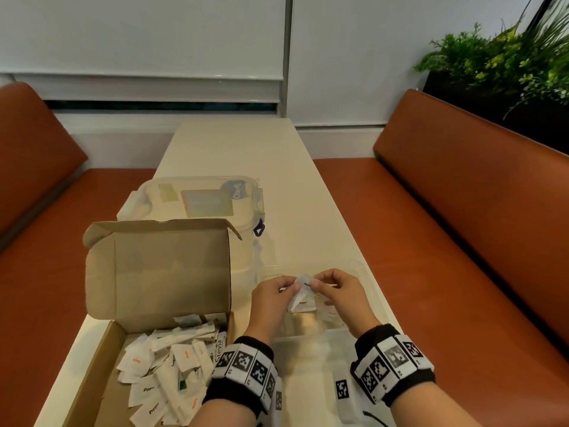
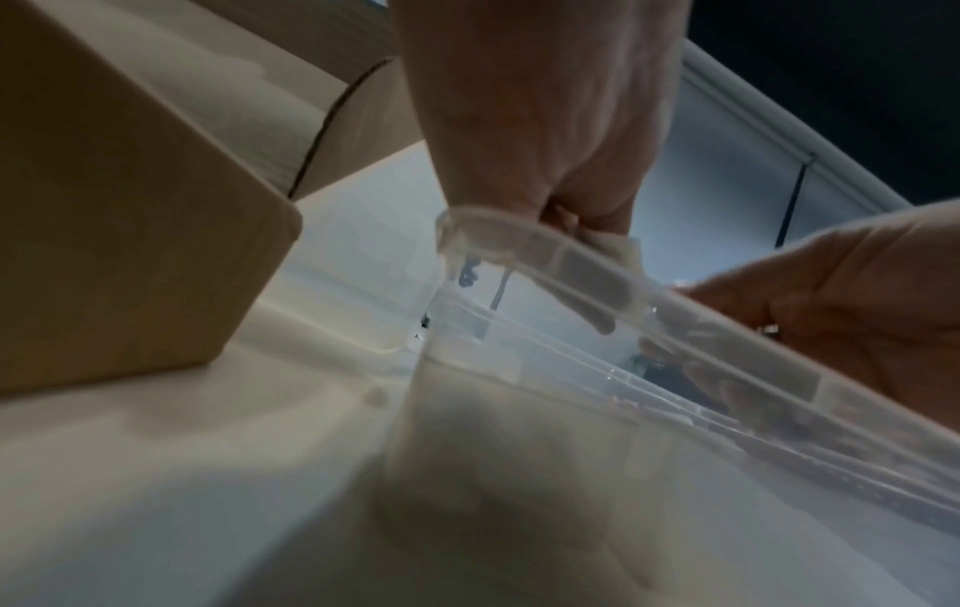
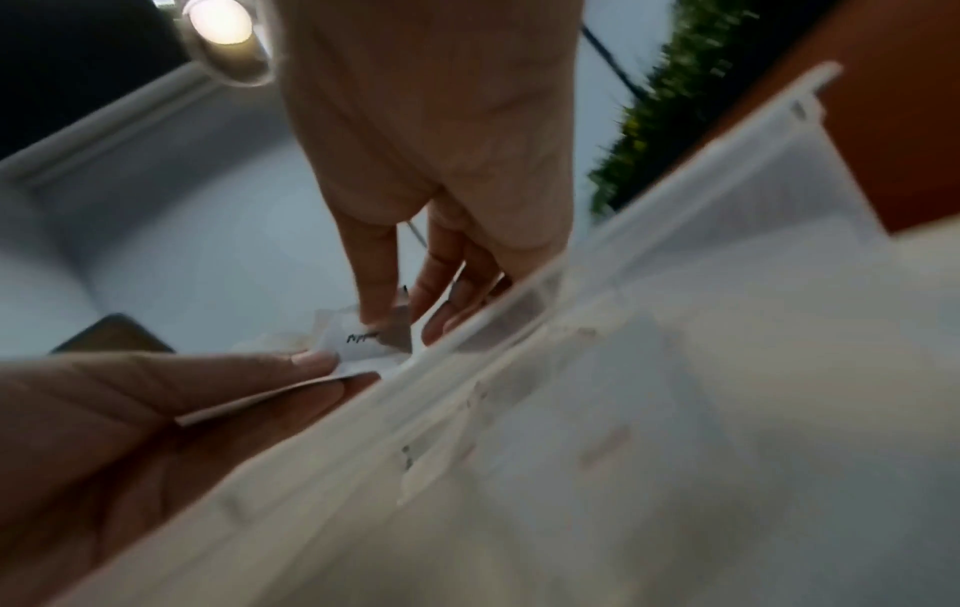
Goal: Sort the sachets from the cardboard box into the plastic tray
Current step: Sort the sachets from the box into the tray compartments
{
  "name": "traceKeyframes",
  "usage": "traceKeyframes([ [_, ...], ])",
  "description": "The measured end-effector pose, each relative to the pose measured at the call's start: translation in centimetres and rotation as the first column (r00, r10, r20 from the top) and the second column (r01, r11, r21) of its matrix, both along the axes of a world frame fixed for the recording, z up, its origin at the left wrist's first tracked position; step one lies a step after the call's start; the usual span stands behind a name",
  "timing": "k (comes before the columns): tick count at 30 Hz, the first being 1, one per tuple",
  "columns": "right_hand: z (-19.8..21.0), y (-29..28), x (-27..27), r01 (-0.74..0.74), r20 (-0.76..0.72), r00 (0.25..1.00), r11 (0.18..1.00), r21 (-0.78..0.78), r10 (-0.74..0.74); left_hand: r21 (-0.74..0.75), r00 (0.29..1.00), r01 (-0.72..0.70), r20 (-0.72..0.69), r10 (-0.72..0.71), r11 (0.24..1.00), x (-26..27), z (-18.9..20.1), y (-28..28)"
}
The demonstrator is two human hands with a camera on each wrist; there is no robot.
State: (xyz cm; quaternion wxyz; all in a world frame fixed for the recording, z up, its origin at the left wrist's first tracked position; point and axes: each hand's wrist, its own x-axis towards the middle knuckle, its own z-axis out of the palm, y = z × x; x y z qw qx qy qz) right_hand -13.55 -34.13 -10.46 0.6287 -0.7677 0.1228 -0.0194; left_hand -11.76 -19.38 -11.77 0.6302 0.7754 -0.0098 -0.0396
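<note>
Together, both hands (image 1: 304,291) pinching pepper sachets (image 1: 303,295), above plastic tray (image 1: 366,272)

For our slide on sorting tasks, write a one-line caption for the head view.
Both hands, left hand and right hand, pinch white pepper sachets over the plastic tray, beside the open cardboard box.

cream table (image 1: 234,149) btwn two orange benches (image 1: 462,211), white blinds (image 1: 138,41) behind, green plants (image 1: 508,57) far right
</note>
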Motion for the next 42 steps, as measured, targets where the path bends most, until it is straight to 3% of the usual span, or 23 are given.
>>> traceKeyframes([
  [4, 0.7, 0.0, 0.5, -0.074, 0.067, 0.993, 0.969, -0.237, 0.093, 0.006, 0.999, 0.031, 0.019, -0.031, 0.999, -0.1, -0.1, -0.1],
  [8, 0.3, 0.0, 0.8, -0.116, 0.021, 0.992, 0.95, -0.29, 0.128, -0.011, 1.0, -0.004, 0.018, 0.004, 1.0, -0.2, -0.3, -0.2],
  [11, -0.4, -0.2, 0.9, -0.138, -0.014, 0.989, 0.898, -0.418, 0.146, -0.008, 0.996, -0.088, 0.019, 0.088, 0.996, -0.2, -0.5, 0.0],
  [14, -0.2, 0.1, 1.3, -0.22, -0.06, 0.97, 0.758, -0.614, 0.234, 0.01, 0.985, -0.159, 0.063, 0.159, 0.987, -0.2, -0.5, 0.1],
  [17, 0.1, 0.8, 2.2, -0.335, -0.144, 0.923, 0.563, -0.756, 0.357, -0.031, 0.974, -0.213, 0.072, 0.214, 0.977, -0.2, -0.5, 0.0],
  [20, 0.3, 1.5, 3.0, -0.422, -0.239, 0.872, 0.407, -0.81, 0.428, -0.043, 0.975, -0.211, 0.058, 0.214, 0.976, -0.2, -0.5, 0.0],
  [24, 0.0, 1.9, 3.7, -0.457, -0.3, 0.834, 0.276, -0.846, 0.462, -0.028, 0.978, -0.201, 0.047, 0.202, 0.979, -0.2, -0.5, 0.0],
  [29, -0.5, 1.8, 3.6, -0.392, -0.244, 0.832, 0.218, -0.893, 0.498, -0.014, 0.982, -0.184, 0.036, 0.184, 0.983, -0.2, -0.4, 0.0],
  [32, -0.9, 1.3, 2.9, -0.334, -0.18, 0.857, 0.253, -0.908, 0.483, -0.018, 0.983, -0.179, 0.031, 0.18, 0.984, -0.2, -0.4, 0.0],
  [42, -1.6, 1.6, 2.6, -0.352, -0.227, 0.891, 0.282, -0.893, 0.394, 0.021, 0.989, -0.143, 0.034, 0.142, 0.99, -0.1, -0.7, 0.1],
])
